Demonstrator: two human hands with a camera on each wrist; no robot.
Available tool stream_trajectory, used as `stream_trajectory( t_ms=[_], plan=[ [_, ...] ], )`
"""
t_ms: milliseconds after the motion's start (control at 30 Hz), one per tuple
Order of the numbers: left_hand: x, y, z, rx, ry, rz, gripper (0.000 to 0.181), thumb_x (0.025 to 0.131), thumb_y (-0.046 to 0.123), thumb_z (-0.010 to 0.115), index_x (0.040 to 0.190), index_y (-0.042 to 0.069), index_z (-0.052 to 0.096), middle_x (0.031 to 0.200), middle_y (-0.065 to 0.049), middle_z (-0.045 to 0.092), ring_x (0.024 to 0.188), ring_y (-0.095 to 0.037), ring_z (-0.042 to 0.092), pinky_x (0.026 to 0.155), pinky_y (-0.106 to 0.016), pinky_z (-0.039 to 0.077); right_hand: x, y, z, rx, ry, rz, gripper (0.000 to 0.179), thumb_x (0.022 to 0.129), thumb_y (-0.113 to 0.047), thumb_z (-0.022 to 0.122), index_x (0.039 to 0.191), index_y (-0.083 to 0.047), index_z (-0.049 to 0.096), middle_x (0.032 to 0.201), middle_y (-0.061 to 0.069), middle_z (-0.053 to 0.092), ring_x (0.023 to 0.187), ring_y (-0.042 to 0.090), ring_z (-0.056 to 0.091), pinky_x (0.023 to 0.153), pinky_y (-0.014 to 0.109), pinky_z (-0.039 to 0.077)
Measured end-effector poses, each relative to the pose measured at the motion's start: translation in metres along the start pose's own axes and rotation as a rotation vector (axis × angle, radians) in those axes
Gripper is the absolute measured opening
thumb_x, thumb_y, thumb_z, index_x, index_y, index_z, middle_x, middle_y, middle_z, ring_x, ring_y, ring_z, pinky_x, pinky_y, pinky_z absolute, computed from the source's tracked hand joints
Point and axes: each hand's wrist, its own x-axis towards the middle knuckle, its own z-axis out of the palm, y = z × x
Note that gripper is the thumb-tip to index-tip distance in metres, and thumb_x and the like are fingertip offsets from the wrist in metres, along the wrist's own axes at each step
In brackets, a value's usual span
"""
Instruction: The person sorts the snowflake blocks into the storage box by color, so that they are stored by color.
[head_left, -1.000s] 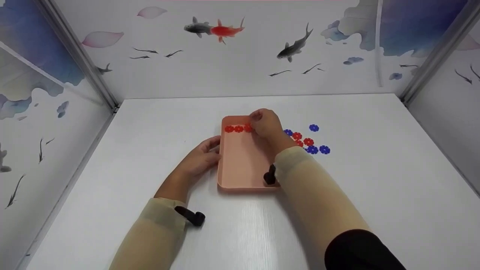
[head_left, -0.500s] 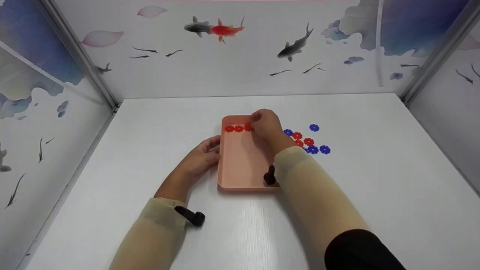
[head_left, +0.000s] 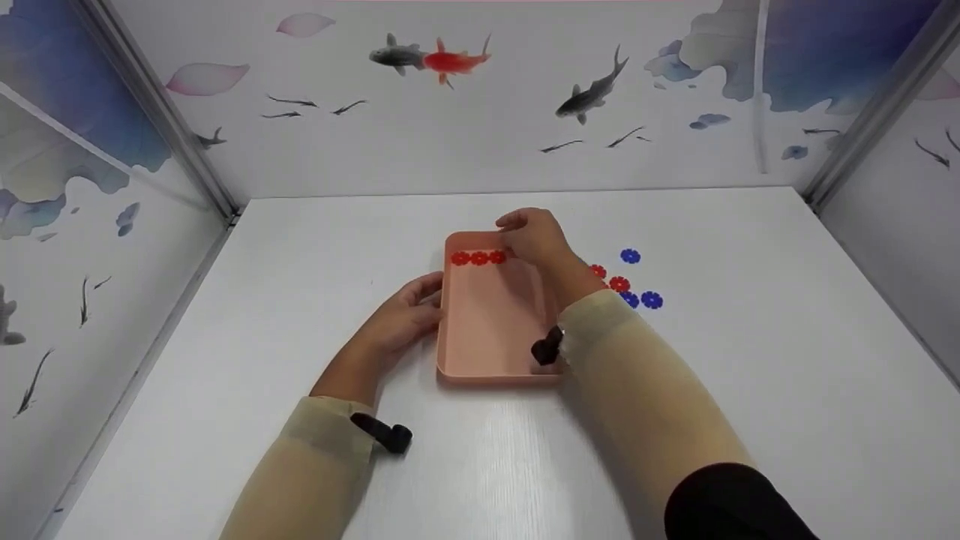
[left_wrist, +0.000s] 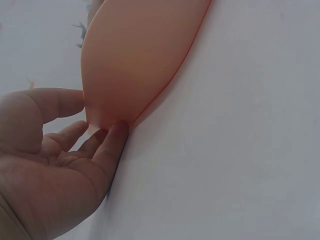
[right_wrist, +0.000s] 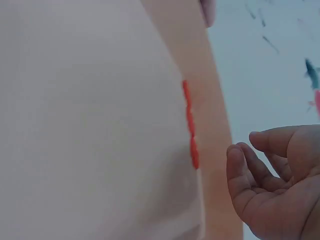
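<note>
A pink rectangular tray (head_left: 491,330) lies on the table. Along its far end, three red flower-shaped plastic pieces (head_left: 479,258) form a side-by-side row; they show edge-on as red shapes (right_wrist: 190,122) in the right wrist view. My left hand (head_left: 405,315) rests against the outside of the tray's left wall, fingertips touching it in the left wrist view (left_wrist: 65,150). Over the tray's far right corner hovers my right hand (head_left: 534,236). Its fingers are loosely bent with nothing between them in the right wrist view (right_wrist: 280,175).
Right of the tray lie loose red flower pieces (head_left: 619,284) and blue flower pieces (head_left: 652,300), partly hidden by the right forearm. One blue piece (head_left: 630,256) sits apart, farther back. Printed wall panels (head_left: 480,142) enclose the white table (head_left: 750,337) at the back and sides.
My right hand has let go of the third red flower piece, which stays in the row, and has shifted slightly up and right. The left hand and tray hold still.
</note>
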Motion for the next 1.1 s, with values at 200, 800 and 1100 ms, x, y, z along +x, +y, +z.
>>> stream_trajectory(
  t_ms=[200,800,1100],
  plan=[
    [-0.001,0.0,0.0,0.006,0.02,-0.007,0.074,0.095,0.011,0.077,0.161,0.027,0.047,0.167,0.006,0.047,0.149,-0.013,0.053,0.123,-0.038,0.048,-0.019,-0.015,-0.02,0.132,-0.051,-0.045,0.025,0.105,-0.024,0.07,0.129,-0.018,0.071,0.125,0.008,0.072,0.118,0.03,0.072,0.101,0.033,0.063],
    [-0.001,-0.002,0.002,0.02,0.032,-0.026,0.071,0.096,0.013,0.074,0.16,0.029,0.048,0.163,0.008,0.051,0.152,-0.013,0.049,0.125,-0.038,0.046,-0.052,0.033,-0.101,0.019,-0.053,-0.071,0.032,0.106,-0.034,0.067,0.136,-0.024,0.069,0.138,0.007,0.07,0.126,0.029,0.068,0.111,0.043,0.058],
    [-0.001,-0.004,0.001,0.034,0.034,-0.037,0.071,0.096,0.013,0.074,0.16,0.031,0.048,0.165,0.009,0.049,0.153,-0.013,0.048,0.124,-0.038,0.046,-0.051,0.06,-0.136,-0.05,-0.064,0.014,0.04,0.105,-0.038,0.068,0.141,-0.021,0.066,0.144,0.014,0.065,0.129,0.033,0.065,0.113,0.044,0.056]
  ],
)
